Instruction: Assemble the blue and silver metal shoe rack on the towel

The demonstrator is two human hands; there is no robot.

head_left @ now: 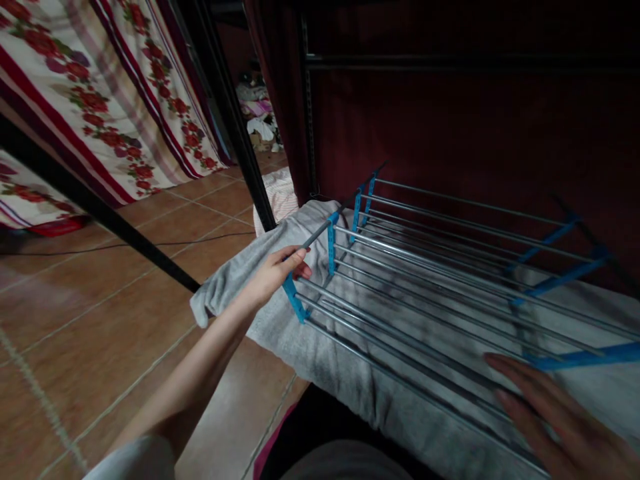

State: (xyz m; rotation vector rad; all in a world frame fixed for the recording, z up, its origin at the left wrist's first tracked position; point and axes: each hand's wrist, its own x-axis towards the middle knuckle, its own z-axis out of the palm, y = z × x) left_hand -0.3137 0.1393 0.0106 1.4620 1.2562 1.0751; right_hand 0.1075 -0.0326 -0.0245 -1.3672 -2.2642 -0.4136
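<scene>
A shoe rack [400, 251] of thin metal tubes with blue plastic connectors [331, 247] lies across a grey blanket [280, 327]. My left hand [283, 270] is closed round the dark side bar at the rack's left end, thumb on top, between two blue connectors. At lower right, my right hand [560, 413] is over the near tubes, close to a blue connector on the right end. Its fingers are stretched out and somewhat blurred by motion; no grip on a tube shows. The rack's right end is also blurred.
Black metal posts [235, 120] and a crossbar [450, 63] frame the space, with a dark red curtain [450, 127] behind the rack. A floral curtain [100, 100] hangs at left. A thin cable [215, 238] crosses the tiled floor [100, 287]. Clothes [260, 117] are piled farther back.
</scene>
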